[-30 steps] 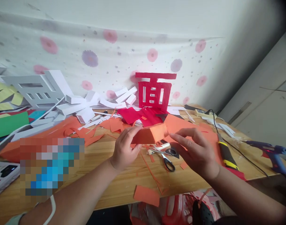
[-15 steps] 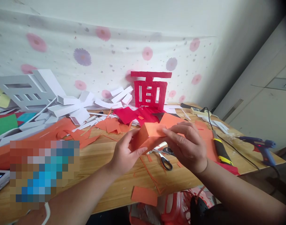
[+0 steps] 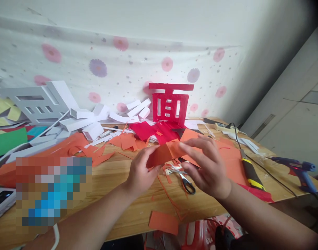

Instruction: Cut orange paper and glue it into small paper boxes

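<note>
Centre of the frame, just above the wooden table (image 3: 127, 205): both hands work one folded orange paper piece (image 3: 166, 153). Left hand (image 3: 141, 172) grips its left end, thumb and fingers pinched closed on the paper. Right hand (image 3: 208, 166) lies over the right end, fingers spread and curved across the top, thumb beneath; it seems to press the piece, though the contact underneath is hidden. Scissors (image 3: 185, 178) lie on the table directly below the hands, black handles toward the viewer. An orange offcut (image 3: 163, 222) rests at the near table edge, lower centre. Right of the hands: a yellow-and-black utility knife (image 3: 251, 173), farther right a blue glue gun (image 3: 299, 170). Behind, upper centre, a red cut-out character (image 3: 170, 103) stands against the flowered cloth. White paper blocks (image 3: 78, 119) heaped at left.
</note>
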